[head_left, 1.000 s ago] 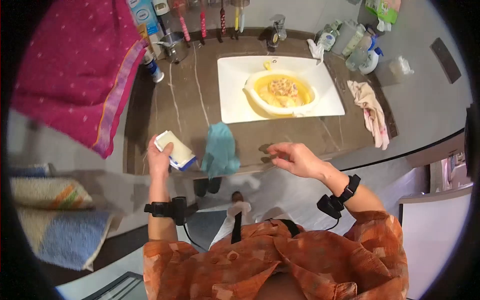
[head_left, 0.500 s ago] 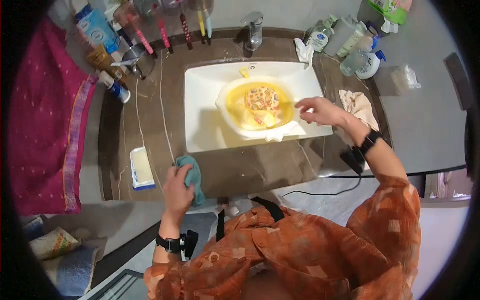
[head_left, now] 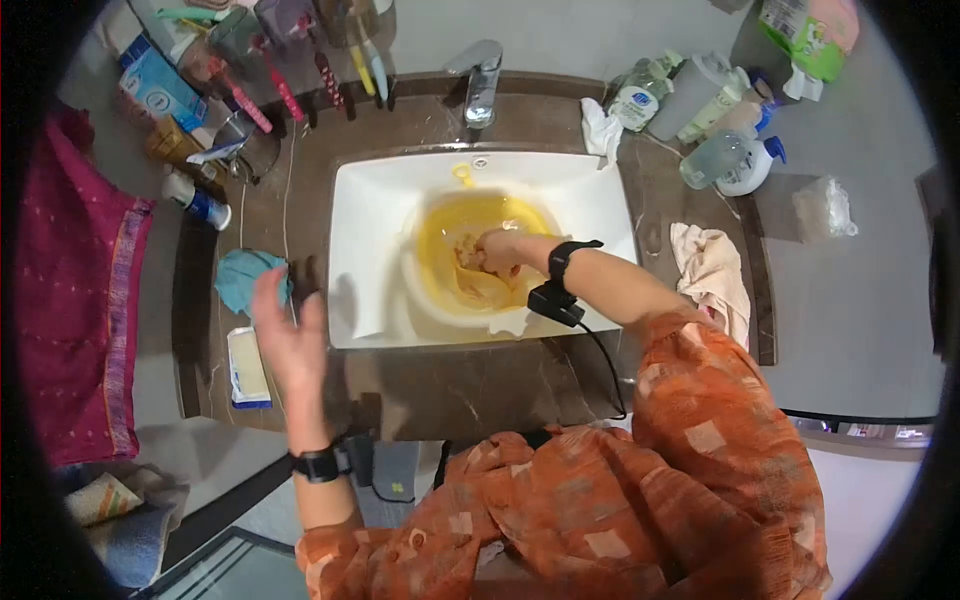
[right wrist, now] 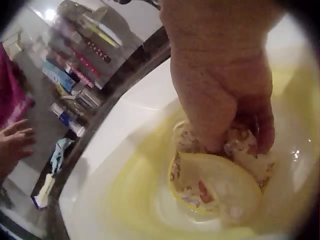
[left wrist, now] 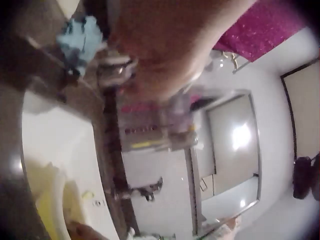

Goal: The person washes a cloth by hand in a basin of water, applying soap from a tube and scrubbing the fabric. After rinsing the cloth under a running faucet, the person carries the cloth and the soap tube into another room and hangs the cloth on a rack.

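My right hand (head_left: 505,249) reaches down into a yellow basin with a pale rim (head_left: 418,300) that stands in the white sink (head_left: 368,240). In the right wrist view, its thumb and fingers pinch a wet, cream printed cloth (right wrist: 215,182) with yellow edging, lying in the basin's water. My left hand (head_left: 288,335) is raised over the counter left of the sink, fingers spread, holding nothing. A crumpled teal cloth (head_left: 243,280) lies just beyond its fingertips. Beside the wrist rests a pale block in a white and blue wrapper (head_left: 248,367).
The faucet (head_left: 482,85) stands behind the sink. Toothbrushes (head_left: 283,95) in cups, tubes and a metal mug line the back left. Several pump bottles (head_left: 745,165) crowd the back right, with a beige cloth (head_left: 712,275) nearer. A magenta cloth (head_left: 75,300) hangs at the left.
My left hand has let go of the teal cloth, which now lies farther back on the left counter. My right hand has moved left and down into the basin and taken hold of the printed cloth.
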Tool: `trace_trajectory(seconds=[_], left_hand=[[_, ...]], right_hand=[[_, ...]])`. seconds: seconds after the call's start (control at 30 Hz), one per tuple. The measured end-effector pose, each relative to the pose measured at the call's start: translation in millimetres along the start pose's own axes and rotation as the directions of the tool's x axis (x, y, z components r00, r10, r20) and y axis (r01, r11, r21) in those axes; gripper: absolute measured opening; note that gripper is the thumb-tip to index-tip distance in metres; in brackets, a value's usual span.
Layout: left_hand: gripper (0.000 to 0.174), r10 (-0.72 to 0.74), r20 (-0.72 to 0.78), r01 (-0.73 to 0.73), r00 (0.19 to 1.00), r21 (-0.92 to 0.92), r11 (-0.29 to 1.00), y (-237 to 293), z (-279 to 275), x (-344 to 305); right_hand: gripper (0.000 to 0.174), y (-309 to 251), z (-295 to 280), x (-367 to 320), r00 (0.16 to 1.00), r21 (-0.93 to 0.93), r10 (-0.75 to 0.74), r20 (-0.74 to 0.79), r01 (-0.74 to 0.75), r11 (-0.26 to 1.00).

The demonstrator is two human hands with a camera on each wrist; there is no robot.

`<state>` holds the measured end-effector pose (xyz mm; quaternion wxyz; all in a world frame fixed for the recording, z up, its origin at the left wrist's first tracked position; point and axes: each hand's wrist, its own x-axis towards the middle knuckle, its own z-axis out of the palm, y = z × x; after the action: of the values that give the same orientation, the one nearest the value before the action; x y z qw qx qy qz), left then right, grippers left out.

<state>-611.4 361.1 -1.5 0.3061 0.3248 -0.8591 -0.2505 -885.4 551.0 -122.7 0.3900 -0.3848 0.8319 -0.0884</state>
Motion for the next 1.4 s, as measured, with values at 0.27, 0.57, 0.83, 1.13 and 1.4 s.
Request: trace_trajectory(seconds=[0.27,0.57,0.83,1.13,1.4], left_hand=[[0.055,-0.263,0.708,0.719,0.655,-0.477,0.505,39,123,-5],[0.055,-0.098,0.905,0.909,0.415,-0.417,-0.004,-32,238,2],[0.033,-0.274,0.869,0.903,0.413,-0.431,-0.005,25,200,4],[0.060,-0.341,0.887,0.949,0.312,-0.306,0.072,39,172,4],[0.027,-0.113,0.900,0.861,0.420,-0.435,-0.264,17,234,-7]], right_hand=[[0.032,9,45,32,0.959,0.293,-0.170,-0.226,0.233,0.927],[0.043,-93,-19,-54,0.901,0.393,-0.129,-0.414,0.305,0.867],[0.039,-4,-9,-14,0.965,-0.017,0.006,-0.261,-0.011,1.000],[0.028,-6,-3,-12,0.997,0.465,0.069,-0.023,-0.051,0.884],[0.022,-60,-13,-32,0.848,0.234,-0.272,-0.454,0.409,0.882]])
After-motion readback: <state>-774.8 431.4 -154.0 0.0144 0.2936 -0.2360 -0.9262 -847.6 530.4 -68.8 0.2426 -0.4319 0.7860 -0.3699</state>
